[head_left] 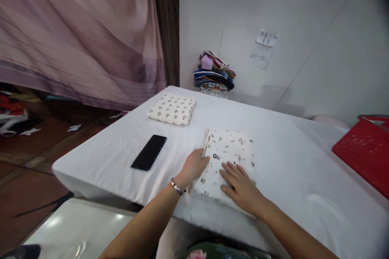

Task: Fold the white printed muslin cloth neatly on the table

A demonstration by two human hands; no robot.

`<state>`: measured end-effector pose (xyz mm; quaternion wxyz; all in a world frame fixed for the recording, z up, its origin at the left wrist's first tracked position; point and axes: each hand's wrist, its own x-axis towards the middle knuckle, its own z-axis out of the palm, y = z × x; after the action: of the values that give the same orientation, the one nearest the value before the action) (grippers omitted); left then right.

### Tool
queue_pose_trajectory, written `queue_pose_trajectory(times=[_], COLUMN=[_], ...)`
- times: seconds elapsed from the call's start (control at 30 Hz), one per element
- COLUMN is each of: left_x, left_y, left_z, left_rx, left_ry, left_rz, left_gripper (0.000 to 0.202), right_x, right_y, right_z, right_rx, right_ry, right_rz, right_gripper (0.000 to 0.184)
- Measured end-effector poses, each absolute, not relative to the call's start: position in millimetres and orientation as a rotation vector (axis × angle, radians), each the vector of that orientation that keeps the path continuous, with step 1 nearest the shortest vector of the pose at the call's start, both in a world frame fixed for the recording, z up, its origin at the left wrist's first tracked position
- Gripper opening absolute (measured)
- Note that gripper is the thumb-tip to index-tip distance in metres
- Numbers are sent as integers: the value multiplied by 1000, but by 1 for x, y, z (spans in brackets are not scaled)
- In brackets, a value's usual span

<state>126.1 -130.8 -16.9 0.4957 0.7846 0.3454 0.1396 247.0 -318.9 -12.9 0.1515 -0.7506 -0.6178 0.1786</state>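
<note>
A folded white cloth [226, 149] with small printed figures lies near the front edge of the bed-like table. My left hand [194, 166], a metal-banded watch or bracelet on its wrist, has its fingers closed on the cloth's left edge, where several layers show. Flat on top of the cloth rests my right hand [240, 184], fingers spread. Farther back on the left sits a second folded cloth [172, 108], white with grey mushroom-like prints. Between that one and my left arm lies a black phone [149, 152], screen dark.
White sheeting [291, 170] covers the table. At the right edge is a red basket-like container [364, 145] with a metal handle. A stack of folded clothes [214, 75] stands by the wall. Pink curtain [91, 28] hangs at left; a glossy white surface [73, 226] sits lower left.
</note>
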Motion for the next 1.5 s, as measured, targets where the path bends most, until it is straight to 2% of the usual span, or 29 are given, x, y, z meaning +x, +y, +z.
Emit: queue_pose_trajectory(times=[0.13,0.33,0.47,0.57,0.7,0.83,0.97,1.1,1.23,1.37,1.5], left_x=[123,115,115,119,124,126,125,129,138,143,147], left_y=[-136,-139,-136,-131,-124,-116,-114,-132,-180,-219,-203], left_z=[-19,-19,-18,-17,-18,-19,-14,-8,-13,-26,-34], left_rx=[1821,2234,2178,2082,1890,1843,1876,1816,1682,1696,1677], left_ry=[821,955,1012,982,994,1012,1055,1040,834,678,694], left_rz=[330,329,304,284,213,153,183,263,57,-17,36], left_gripper=[23,26,37,40,52,58,48,41,47,55,43], right_x=[242,244,259,273,284,289,292,305,352,401,402], right_y=[-327,-340,-359,-370,-372,-362,-347,-348,-380,-422,-434], right_z=[-9,-19,-26,-33,-32,-25,-26,-14,4,-5,-19], right_rx=[-2164,-2086,-2083,-2067,-1758,-1706,-1878,-1858,-1849,-2072,-2248], right_ry=[-1842,-1851,-1458,-830,-298,-258,-466,-525,-470,-491,-632], right_rz=[466,486,290,405,710,813,773,726,649,636,500], right_gripper=[57,54,50,62,81,94,99,97,97,80,60])
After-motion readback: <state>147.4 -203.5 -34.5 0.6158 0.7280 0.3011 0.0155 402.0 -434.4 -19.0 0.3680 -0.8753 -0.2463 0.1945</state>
